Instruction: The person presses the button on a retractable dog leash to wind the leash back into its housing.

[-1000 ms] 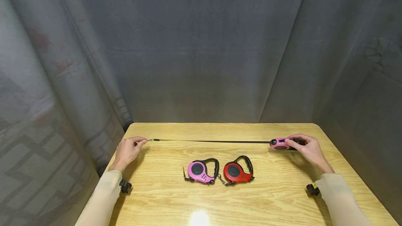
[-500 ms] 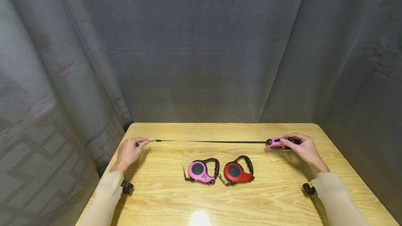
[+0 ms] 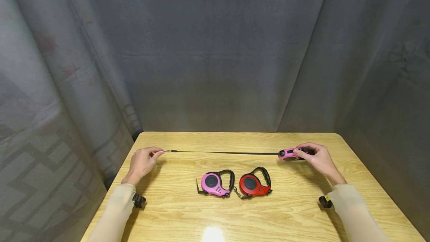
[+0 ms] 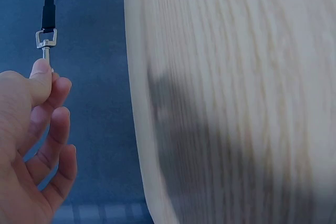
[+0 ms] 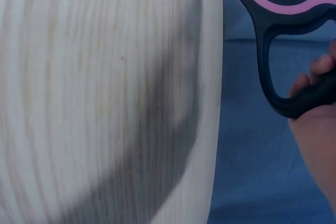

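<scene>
My left hand (image 3: 142,163) pinches a metal snap hook (image 4: 46,43) between thumb and forefinger, the other fingers loosely bent. From the hook a black leash strap (image 3: 228,153) runs taut across the far part of the table to a pink retractable leash (image 3: 288,155). My right hand (image 3: 319,158) grips that leash by its black handle (image 5: 265,72), with fingers through the loop in the right wrist view. Between the hands and nearer to me, a second pink retractable leash (image 3: 210,181) and a red retractable leash (image 3: 250,183) lie flat, side by side.
The wooden table (image 3: 174,216) has rounded far corners. Behind it and at both sides hang grey curtains (image 3: 208,66). A small metal clip (image 3: 237,192) lies between the two resting leashes. Each wrist carries a small black camera (image 3: 139,200).
Both hands have moved inward, the right one further left and the left one slightly right. The strap stretched between them is shorter. The two leashes on the table have not moved.
</scene>
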The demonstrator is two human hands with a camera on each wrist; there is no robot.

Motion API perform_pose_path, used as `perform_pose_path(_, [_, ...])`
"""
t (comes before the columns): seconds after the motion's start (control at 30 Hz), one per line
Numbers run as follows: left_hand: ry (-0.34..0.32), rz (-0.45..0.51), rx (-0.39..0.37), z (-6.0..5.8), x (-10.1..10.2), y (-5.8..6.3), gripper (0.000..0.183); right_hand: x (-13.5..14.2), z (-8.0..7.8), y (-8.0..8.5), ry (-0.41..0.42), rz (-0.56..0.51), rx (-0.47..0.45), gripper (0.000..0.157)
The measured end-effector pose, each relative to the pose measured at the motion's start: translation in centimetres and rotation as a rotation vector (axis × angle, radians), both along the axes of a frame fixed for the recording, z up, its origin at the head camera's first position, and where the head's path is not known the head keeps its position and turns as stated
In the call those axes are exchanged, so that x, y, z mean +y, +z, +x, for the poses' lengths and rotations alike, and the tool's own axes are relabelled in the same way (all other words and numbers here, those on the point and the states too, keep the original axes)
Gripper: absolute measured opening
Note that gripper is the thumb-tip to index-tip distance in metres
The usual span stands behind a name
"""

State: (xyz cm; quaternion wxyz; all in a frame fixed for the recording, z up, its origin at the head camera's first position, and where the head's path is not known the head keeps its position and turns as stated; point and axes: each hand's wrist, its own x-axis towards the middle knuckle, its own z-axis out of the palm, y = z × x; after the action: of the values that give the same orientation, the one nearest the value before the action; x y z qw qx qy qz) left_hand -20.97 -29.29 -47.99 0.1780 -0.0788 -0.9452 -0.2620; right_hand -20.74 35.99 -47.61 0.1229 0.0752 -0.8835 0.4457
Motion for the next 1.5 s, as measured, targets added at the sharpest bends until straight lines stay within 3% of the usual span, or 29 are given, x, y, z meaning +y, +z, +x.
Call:
perform_pose_path(0.53, [-0.016, 0.001, -0.001, 0.3, 0.8, 0.1, 0.020, -1.9, -0.4, 0.0, 0.046, 0.002, 0.014, 0.024])
perform_pose_path(0.93, [-0.021, 0.002, -0.009, 0.0, 1.4, -0.1, 0.019, -3.3, -1.1, 0.2, 0.068, -0.016, -0.028, 0.028])
perform_pose_path(1.2, [-0.041, 0.014, 0.031, -0.1, 2.2, -0.1, 0.018, -4.1, -1.2, 0.0, 0.078, -0.033, -0.041, 0.027])
perform_pose_path(1.5, [-0.043, 0.027, 0.023, -0.2, 2.6, -0.1, 0.018, -5.0, -1.2, 0.0, 0.094, -0.041, -0.031, 0.026])
